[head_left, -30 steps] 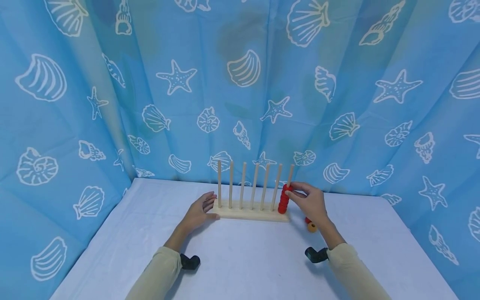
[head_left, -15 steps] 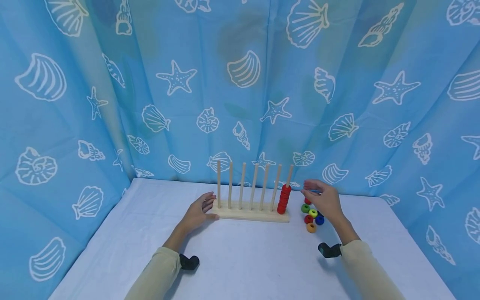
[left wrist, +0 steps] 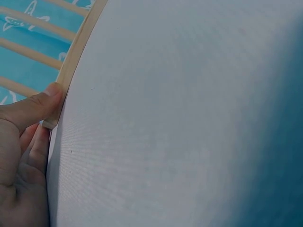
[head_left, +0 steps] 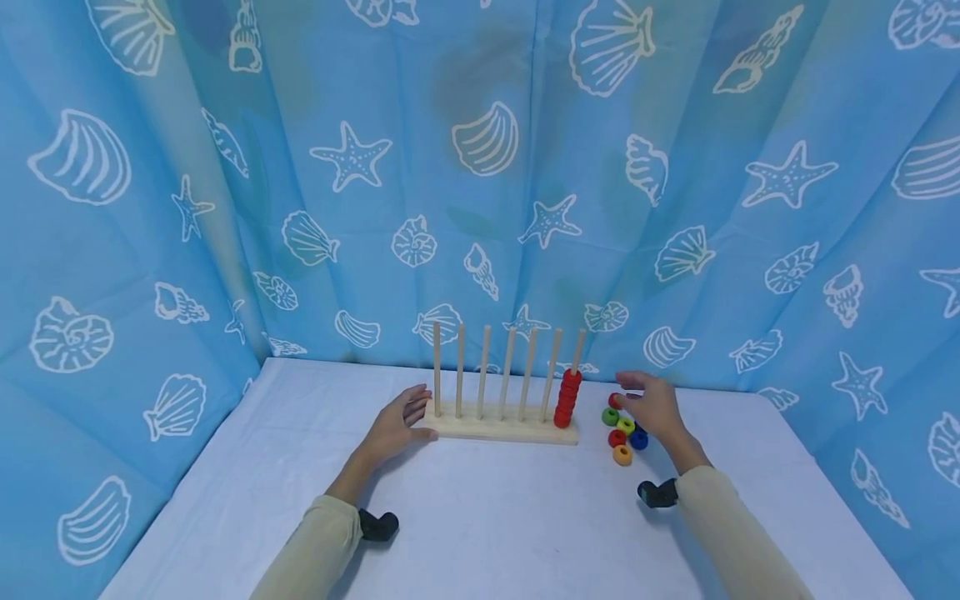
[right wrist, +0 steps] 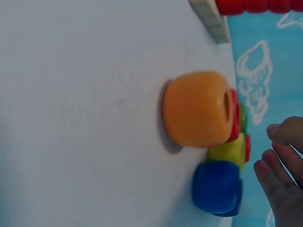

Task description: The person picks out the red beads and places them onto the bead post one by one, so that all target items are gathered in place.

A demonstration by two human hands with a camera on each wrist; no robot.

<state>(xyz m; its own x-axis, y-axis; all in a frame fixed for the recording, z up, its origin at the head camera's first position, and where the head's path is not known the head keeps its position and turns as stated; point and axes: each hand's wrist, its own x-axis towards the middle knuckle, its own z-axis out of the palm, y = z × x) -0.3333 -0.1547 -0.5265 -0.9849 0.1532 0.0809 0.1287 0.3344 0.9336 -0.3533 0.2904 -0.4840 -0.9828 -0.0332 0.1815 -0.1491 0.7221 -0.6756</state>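
Peg rack (head_left: 487, 427): on the worktop (head_left: 480, 517), red beads (head_left: 567, 400) on its 3 o'clock peg (head_left: 578, 354).
Left grip (head_left: 393, 425): I see it pinching the rack's 9 o'clock end.
Loose beads (head_left: 626, 427): clustered at the rack's 3 o'clock.
Right grip (head_left: 654, 408): unclosed, near the cluster's 11 o'clock red bead (head_left: 614, 400).

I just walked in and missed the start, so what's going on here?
A person's left hand holds one end of a wooden base with seven pegs. Red beads are stacked on the rightmost peg; the others are bare. The right hand is at loose coloured beads on the table, thumb and fingers apart beside a red one.
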